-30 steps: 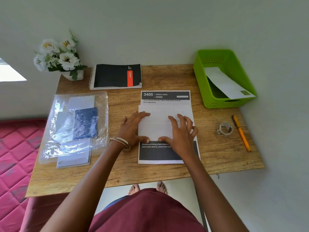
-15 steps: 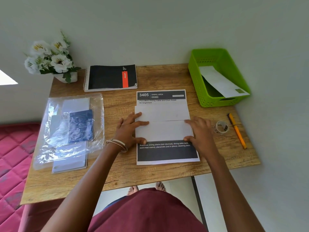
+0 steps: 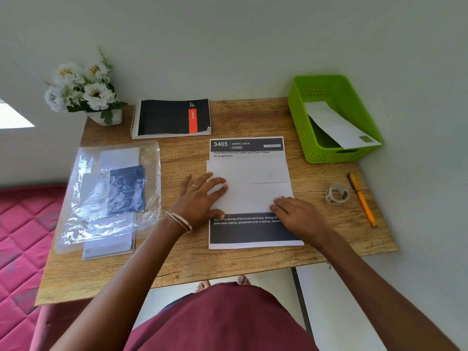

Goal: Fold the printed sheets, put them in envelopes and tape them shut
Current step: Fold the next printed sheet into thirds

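Note:
A folded white sheet (image 3: 253, 184) lies across a printed sheet (image 3: 247, 145) with dark bands at top and bottom, in the middle of the wooden table (image 3: 177, 262). My left hand (image 3: 200, 196) lies flat with fingers spread on the folded sheet's left end. My right hand (image 3: 296, 214) presses its lower right corner with the fingertips. A clear plastic bag of envelopes (image 3: 109, 196) is at the left. A roll of clear tape (image 3: 336, 193) sits to the right of the sheets.
A green basket (image 3: 301, 122) at the back right holds a white envelope (image 3: 339, 126). An orange pen (image 3: 362, 200) lies beside the tape. A black spiral notebook (image 3: 172, 117) and a pot of white flowers (image 3: 83, 92) stand at the back. A red mattress (image 3: 22, 224) is at the left.
My right hand slid from the middle of the folded sheet along its lower edge to the right corner. My left hand stayed on the left end.

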